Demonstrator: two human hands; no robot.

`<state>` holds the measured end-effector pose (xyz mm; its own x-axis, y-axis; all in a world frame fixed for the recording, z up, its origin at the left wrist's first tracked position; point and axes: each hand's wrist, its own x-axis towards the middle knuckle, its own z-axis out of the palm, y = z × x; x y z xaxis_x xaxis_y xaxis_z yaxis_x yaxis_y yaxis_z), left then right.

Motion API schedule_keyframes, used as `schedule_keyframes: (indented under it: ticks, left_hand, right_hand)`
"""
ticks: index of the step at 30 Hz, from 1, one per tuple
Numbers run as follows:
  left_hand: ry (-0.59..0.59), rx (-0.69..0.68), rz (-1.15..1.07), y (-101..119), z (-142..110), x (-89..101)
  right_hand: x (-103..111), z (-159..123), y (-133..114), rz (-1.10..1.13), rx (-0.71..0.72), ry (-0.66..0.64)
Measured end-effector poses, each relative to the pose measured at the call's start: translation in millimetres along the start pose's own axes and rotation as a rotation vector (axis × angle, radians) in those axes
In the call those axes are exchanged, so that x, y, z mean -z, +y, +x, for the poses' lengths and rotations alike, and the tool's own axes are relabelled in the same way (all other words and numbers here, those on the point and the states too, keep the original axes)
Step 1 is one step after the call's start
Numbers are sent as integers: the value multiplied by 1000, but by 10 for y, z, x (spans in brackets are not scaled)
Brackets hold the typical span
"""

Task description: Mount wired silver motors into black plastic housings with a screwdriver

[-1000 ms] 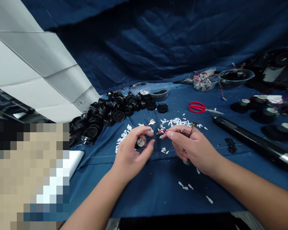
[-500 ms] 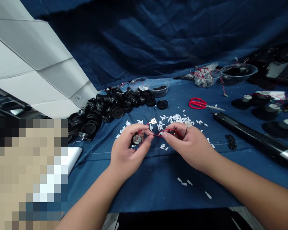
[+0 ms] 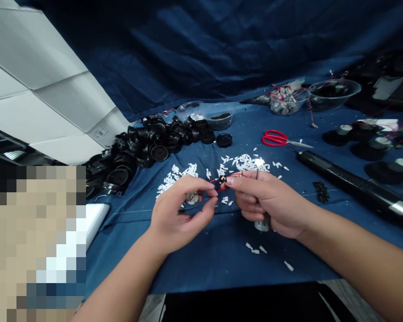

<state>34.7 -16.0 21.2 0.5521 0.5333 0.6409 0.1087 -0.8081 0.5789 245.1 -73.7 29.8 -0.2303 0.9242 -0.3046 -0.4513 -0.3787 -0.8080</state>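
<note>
My left hand (image 3: 181, 212) curls around a small motor (image 3: 192, 198) whose pale round end, with a red wire on it, shows behind the fingers. Its thumb and index fingertips lie close to the red wire (image 3: 221, 189) between the hands. In my right hand (image 3: 265, 192), the lower fingers wrap a silver cylindrical motor (image 3: 262, 223), its end poking out below. Thumb and index of that hand pinch a small dark, shiny round piece (image 3: 223, 179) beside the wire. A bright white tab (image 3: 259, 163) sticks up above the right knuckles.
White connector sleeves (image 3: 245, 162) lie scattered around the hands. Black round housings (image 3: 159, 138) are heaped at the left. Red-handled scissors (image 3: 275, 138), a black rod-shaped tool (image 3: 349, 183) and a small black cluster (image 3: 321, 192) lie right. Plastic tubs (image 3: 334, 94) stand behind.
My right hand has turned, so the silver motor now shows below its fingers. The dark round piece has come up at its fingertips. The left fingertips have parted slightly.
</note>
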Motion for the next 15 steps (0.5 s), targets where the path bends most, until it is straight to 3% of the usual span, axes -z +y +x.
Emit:
schedule_keyframes:
  ticks: [4,7,10,15]
  left_hand:
    - [-65,-137,100,6,41,-2]
    - [-49,-157,135,7,45,-2]
    - [-1,-78,88,6,15,11]
    - [77,195,40,-2,-41,26]
  right_hand:
    - [4,-4,-23,139,-59,-42]
    - [11,0,-33,173,-59,-36]
    - [18,9,-33,183,-48,-32]
    - [9,7,-23,143,-30,-66]
